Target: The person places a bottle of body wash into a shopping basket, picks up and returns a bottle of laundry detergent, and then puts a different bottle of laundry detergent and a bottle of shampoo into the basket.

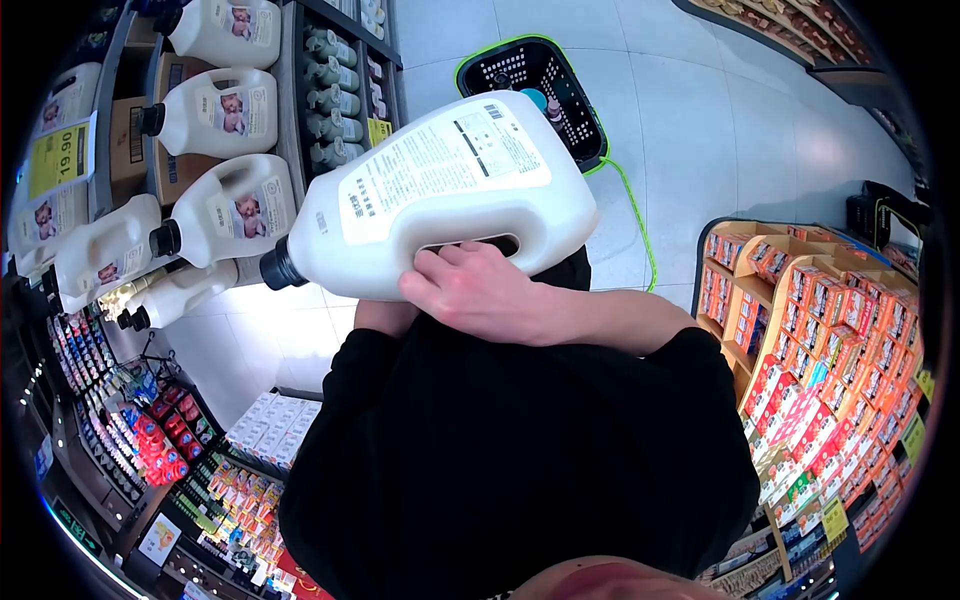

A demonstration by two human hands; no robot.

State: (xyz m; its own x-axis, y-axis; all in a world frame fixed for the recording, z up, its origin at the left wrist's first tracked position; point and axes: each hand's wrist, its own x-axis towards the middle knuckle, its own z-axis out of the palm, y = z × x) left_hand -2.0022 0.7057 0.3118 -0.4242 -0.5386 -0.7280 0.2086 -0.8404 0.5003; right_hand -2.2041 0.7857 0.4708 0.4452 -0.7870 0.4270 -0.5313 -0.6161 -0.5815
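Note:
A large white jug (450, 190) with a black cap lies on its side in front of me, its printed back label facing up. My right hand (470, 290) is closed around its handle, fingers curled through the opening. Only part of my left forearm (385, 317) shows below the jug. My left hand is hidden behind the jug, so its fingers cannot be seen. Similar white jugs with photo labels, such as this shelf jug (228, 212), stand on the rack to the left.
A black shopping basket (590, 125) with a green rim and cord sits on the tiled floor (670, 110), holding a few items. Pump bottles (335, 100) line the left shelf, near a yellow price tag (60, 160). Shelving with orange boxes (835, 300) stands at the right.

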